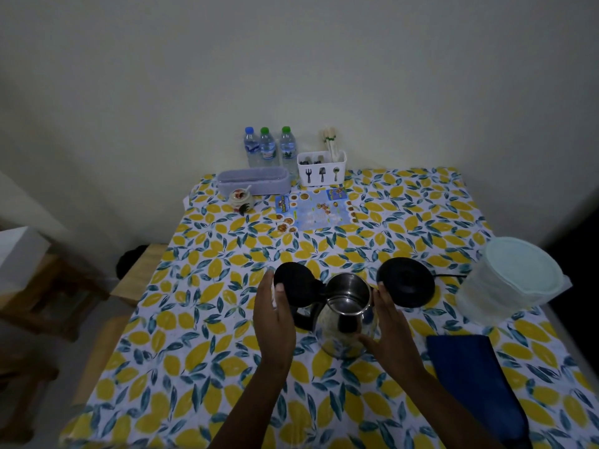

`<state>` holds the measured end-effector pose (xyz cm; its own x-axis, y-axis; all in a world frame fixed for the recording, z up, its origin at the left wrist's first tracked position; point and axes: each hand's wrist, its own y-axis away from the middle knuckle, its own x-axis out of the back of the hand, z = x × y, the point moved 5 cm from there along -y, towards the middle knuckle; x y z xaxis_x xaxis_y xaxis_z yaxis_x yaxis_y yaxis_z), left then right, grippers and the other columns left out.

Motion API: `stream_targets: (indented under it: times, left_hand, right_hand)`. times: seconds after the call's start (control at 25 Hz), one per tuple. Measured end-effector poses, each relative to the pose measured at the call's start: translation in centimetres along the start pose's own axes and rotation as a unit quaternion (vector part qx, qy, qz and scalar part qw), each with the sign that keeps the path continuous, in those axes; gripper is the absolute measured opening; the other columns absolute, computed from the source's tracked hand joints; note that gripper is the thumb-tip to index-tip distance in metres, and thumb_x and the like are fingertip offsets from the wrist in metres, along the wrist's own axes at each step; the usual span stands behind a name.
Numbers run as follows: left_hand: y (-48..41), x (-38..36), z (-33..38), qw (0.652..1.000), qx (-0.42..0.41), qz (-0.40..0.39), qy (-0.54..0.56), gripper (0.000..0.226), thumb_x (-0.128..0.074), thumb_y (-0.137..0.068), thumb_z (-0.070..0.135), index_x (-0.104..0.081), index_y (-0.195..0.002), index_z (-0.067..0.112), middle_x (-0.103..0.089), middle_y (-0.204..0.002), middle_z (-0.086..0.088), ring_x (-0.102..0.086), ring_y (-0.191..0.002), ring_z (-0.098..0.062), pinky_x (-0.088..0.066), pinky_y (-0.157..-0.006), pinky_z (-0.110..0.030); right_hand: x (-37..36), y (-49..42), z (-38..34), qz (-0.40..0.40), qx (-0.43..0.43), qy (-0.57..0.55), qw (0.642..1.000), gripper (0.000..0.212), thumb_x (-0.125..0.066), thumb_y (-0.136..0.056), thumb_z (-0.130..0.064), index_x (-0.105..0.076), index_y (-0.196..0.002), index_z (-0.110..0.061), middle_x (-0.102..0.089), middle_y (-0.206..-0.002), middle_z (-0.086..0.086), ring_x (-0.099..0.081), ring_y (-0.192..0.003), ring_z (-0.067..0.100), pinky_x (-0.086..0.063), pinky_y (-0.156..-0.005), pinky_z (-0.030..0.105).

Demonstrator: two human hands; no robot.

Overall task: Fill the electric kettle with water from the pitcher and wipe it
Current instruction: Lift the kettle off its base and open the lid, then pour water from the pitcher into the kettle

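Note:
A steel electric kettle [344,322] stands on the lemon-print tablecloth [227,319], its black lid [293,283] swung open to the left. My left hand [274,322] touches the lid's edge with thumb and fingers spread. On the kettle's right side rests my right hand [390,332], fingers against the steel body. The black kettle base [406,281] lies just behind and right, its cord running right. A clear plastic pitcher [512,283] with a pale green lid stands at the right edge. A dark blue cloth [476,380] lies front right.
At the back stand three water bottles [267,147], a white cutlery holder [322,168], a lilac box [252,181], a small jar [241,198] and a printed menu [316,209]. Wooden stools [48,286] stand left of the table.

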<state>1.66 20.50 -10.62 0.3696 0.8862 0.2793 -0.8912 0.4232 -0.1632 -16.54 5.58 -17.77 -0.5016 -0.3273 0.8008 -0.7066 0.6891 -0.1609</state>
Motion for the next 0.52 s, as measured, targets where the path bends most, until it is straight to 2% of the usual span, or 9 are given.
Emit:
stream_targets:
  times: [0.08, 0.16, 0.24, 0.28, 0.44, 0.52]
  left_hand:
    - [0.0, -0.4, 1.4, 0.986, -0.126, -0.039, -0.1, 0.045, -0.038, -0.101, 0.036, -0.044, -0.14, 0.015, -0.045, -0.144, 0.002, -0.034, -0.137, -0.012, -0.031, -0.112, -0.033]
    - [0.2, -1.6, 2.6, 0.964, -0.191, -0.078, -0.166, 0.044, -0.038, -0.098, 0.035, -0.048, -0.137, 0.016, -0.046, -0.142, 0.004, -0.029, -0.14, -0.013, -0.016, -0.118, -0.044]
    - [0.8, -3.1, 3.6, 0.948, -0.231, -0.11, -0.191, 0.043, -0.04, -0.097, 0.035, -0.051, -0.134, 0.017, -0.046, -0.141, 0.005, -0.027, -0.141, -0.014, -0.005, -0.119, -0.043]
    - [1.3, -4.0, 4.1, 0.941, -0.25, -0.133, -0.187, 0.043, -0.04, -0.097, 0.034, -0.05, -0.134, 0.016, -0.045, -0.142, 0.006, -0.027, -0.141, -0.015, -0.006, -0.119, -0.043]
    - [4.0, -9.3, 4.6, 0.908, -0.299, -0.252, -0.148, 0.048, -0.038, -0.098, 0.035, -0.043, -0.141, 0.013, -0.038, -0.146, 0.004, -0.027, -0.14, -0.013, -0.021, -0.116, -0.037]
    - [5.7, -12.6, 4.9, 0.886, -0.314, -0.31, -0.145, 0.05, -0.036, -0.099, 0.038, -0.039, -0.143, 0.015, -0.035, -0.149, 0.005, -0.024, -0.141, -0.011, -0.023, -0.115, -0.034]
  right_hand:
    - [0.1, 0.1, 0.0, 0.011, 0.014, -0.018, 1.0, 0.098, -0.072, -0.079, -0.038, -0.009, -0.151, -0.017, -0.005, -0.161, 0.002, -0.011, -0.147, 0.018, -0.033, -0.11, 0.048]
    - [0.7, 0.8, 0.2, 0.024, 0.016, -0.043, 0.999, 0.089, -0.071, -0.082, -0.03, -0.015, -0.151, -0.019, -0.011, -0.161, 0.001, -0.014, -0.146, 0.019, -0.035, -0.11, 0.05]
    - [1.5, 2.2, 0.5, 0.038, 0.0, -0.049, 0.998, 0.079, -0.066, -0.086, -0.027, -0.019, -0.15, -0.019, -0.017, -0.16, 0.002, -0.017, -0.146, 0.018, -0.035, -0.11, 0.05]
    - [2.0, 2.9, 0.7, 0.049, -0.013, -0.039, 0.998, 0.075, -0.062, -0.088, -0.029, -0.021, -0.149, -0.02, -0.018, -0.159, 0.001, -0.018, -0.145, 0.018, -0.035, -0.11, 0.049]
    - [5.0, 6.1, 3.3, 0.091, -0.114, 0.004, 0.989, 0.068, -0.056, -0.093, -0.031, -0.019, -0.149, -0.026, -0.016, -0.155, -0.009, -0.014, -0.144, 0.01, -0.027, -0.115, 0.04]
    - [6.9, 7.3, 5.2, 0.12, -0.159, 0.001, 0.98, 0.067, -0.058, -0.092, -0.028, -0.022, -0.148, -0.024, -0.019, -0.153, -0.009, -0.016, -0.143, 0.012, -0.026, -0.116, 0.041]
